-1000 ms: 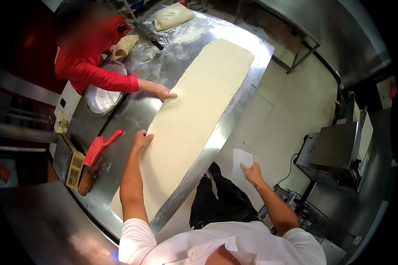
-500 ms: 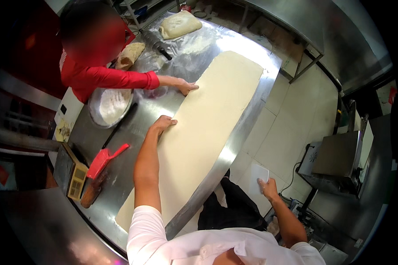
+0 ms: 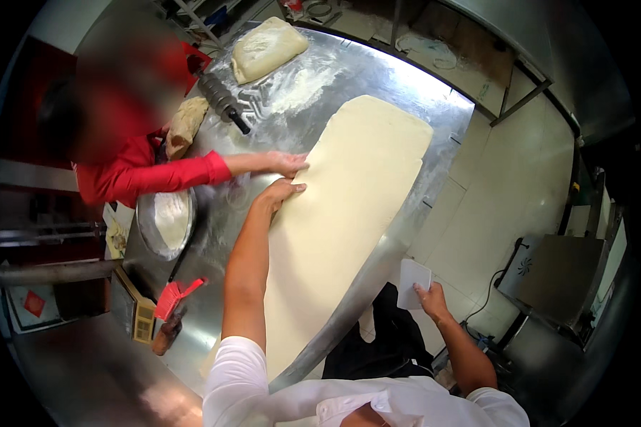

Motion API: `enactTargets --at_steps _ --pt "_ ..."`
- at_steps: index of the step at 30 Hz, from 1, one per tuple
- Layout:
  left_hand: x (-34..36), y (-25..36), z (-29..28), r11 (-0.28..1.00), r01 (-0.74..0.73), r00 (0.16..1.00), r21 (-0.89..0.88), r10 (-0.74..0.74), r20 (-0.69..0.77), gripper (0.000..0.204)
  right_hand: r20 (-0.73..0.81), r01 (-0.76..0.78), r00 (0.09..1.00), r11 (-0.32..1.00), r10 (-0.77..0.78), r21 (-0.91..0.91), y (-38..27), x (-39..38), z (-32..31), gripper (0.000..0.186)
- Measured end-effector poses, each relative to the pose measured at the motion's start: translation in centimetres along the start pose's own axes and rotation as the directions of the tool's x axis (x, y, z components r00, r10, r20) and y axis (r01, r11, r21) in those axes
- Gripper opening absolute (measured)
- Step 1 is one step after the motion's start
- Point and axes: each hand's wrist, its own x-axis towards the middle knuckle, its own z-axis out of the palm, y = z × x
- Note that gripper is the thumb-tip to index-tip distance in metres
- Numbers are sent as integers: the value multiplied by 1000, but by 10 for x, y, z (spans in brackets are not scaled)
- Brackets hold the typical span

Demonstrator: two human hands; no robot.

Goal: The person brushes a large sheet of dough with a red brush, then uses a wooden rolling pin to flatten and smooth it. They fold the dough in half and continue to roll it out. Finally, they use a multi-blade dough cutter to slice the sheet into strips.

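Observation:
A long sheet of pale dough point(image 3: 349, 206) lies across the steel table point(image 3: 214, 249). My left hand point(image 3: 281, 192) is closed on its left edge, thumb on top and the other fingers mostly hidden beneath. Just beyond it, a co-worker's hand point(image 3: 289, 164) in a red sleeve grips the same edge. Past the table's right side, my right hand point(image 3: 431, 299) holds a flat white dough scraper point(image 3: 412, 285) over the floor.
To the left sit a bowl of flour point(image 3: 171, 220), a red brush point(image 3: 171, 299), a brown wooden piece point(image 3: 167, 334) and a box point(image 3: 142, 320). Farther off lie a ridged roller point(image 3: 217, 96), a dough slab point(image 3: 267, 50) and a brown bag-like lump point(image 3: 186, 127). An appliance point(image 3: 555, 274) stands at right.
My left hand has moved farther along the dough edge, closer to the co-worker's hand. The co-worker has leaned lower over the table. My right hand still holds the scraper.

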Motion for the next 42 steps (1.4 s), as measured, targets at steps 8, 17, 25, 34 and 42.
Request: enactTargets --at_steps 8,17,25,34,42 --pt "69 41 -4 996 26 1000 84 -27 11 22 4 -23 1000 983 22 184 -58 62 -48 28" --pt "160 176 71 972 20 994 235 6 -109 29 -58 -26 998 975 40 223 -74 95 -84 27" --pt "213 218 87 947 -29 996 319 54 -69 35 -80 -43 995 964 66 262 -40 95 -94 26" --pt "156 177 59 888 26 999 460 -38 16 38 -156 24 988 981 6 194 -32 84 -94 29" --pt "79 50 -26 887 108 984 448 -160 79 37 -153 31 988 992 -11 126 -30 45 -70 30"
